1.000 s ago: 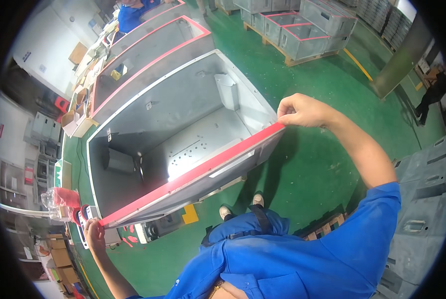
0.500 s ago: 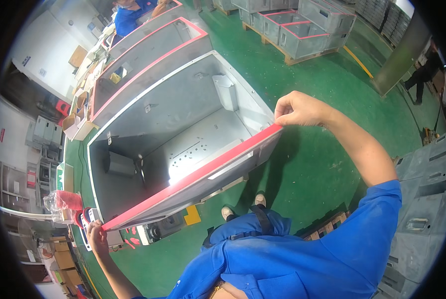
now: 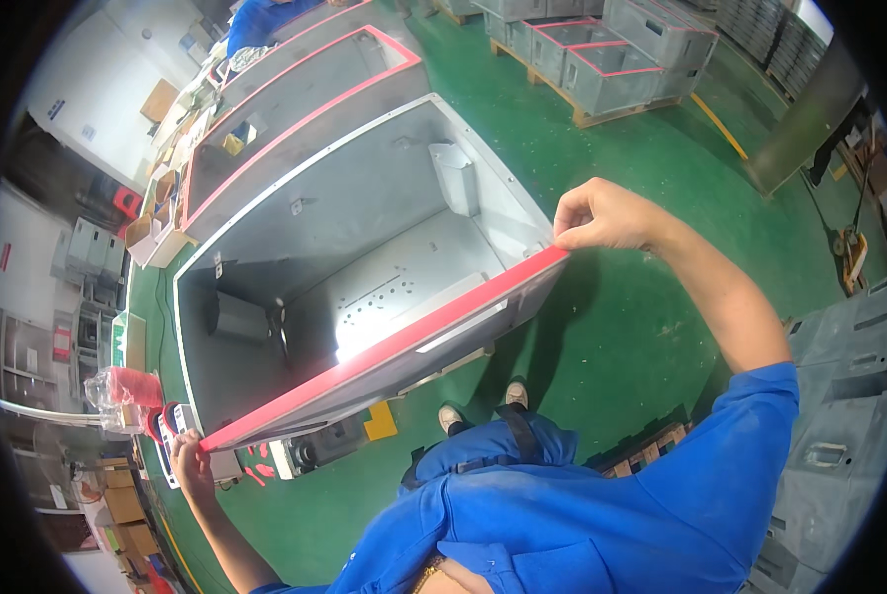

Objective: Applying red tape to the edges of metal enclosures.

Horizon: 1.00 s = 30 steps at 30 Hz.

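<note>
Open-topped grey metal box (image 3: 339,203): centre, leaning toward ten o'clock. Flat red strip (image 3: 394,340): along the box's near rim, eight to two o'clock. Bare left hand (image 3: 190,463), eight o'clock: fingers pinched on strip's end. Bare right hand (image 3: 610,218), two o'clock: thumb and finger pinched on opposite end.

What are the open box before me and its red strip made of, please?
The box: probably sheet metal, matte grey, judging by its thin, stiff walls and dull sheen. The red strip: perhaps rubbery foam or plastic, smooth and evenly coloured; its look leaves this open.
</note>
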Tool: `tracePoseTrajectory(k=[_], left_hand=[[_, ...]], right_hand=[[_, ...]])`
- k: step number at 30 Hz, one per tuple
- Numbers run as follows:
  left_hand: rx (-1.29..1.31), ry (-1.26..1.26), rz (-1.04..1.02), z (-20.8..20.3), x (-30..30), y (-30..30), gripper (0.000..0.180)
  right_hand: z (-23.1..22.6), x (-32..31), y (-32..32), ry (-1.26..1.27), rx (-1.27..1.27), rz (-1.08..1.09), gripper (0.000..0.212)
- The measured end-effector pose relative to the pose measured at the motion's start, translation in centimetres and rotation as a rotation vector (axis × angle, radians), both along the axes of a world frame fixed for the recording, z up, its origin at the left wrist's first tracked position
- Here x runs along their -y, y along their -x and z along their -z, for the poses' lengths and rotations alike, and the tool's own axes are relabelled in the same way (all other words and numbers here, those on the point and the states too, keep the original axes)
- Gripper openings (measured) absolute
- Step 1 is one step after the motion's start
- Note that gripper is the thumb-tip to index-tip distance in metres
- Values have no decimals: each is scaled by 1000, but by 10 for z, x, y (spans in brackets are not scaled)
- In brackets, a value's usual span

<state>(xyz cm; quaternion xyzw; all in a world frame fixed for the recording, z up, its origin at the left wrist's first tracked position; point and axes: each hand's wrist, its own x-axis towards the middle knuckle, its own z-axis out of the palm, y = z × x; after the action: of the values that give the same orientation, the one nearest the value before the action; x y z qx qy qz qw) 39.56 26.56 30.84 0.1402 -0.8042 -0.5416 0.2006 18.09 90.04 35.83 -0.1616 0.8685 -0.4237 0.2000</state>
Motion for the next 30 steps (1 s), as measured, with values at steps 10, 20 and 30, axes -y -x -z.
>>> tracePoseTrajectory(k=[10,20,30], left_hand=[[50,-287,-11,-16,-18,4,9],[61,-296,-58,-16,-20,3,7],[58,-316,-97,-14,-19,1,4]], right_hand=[[1,-1,1,22,14,-17,15],[5,0,2,22,-9,-9,14],[1,7,-4,4,22,58,11]])
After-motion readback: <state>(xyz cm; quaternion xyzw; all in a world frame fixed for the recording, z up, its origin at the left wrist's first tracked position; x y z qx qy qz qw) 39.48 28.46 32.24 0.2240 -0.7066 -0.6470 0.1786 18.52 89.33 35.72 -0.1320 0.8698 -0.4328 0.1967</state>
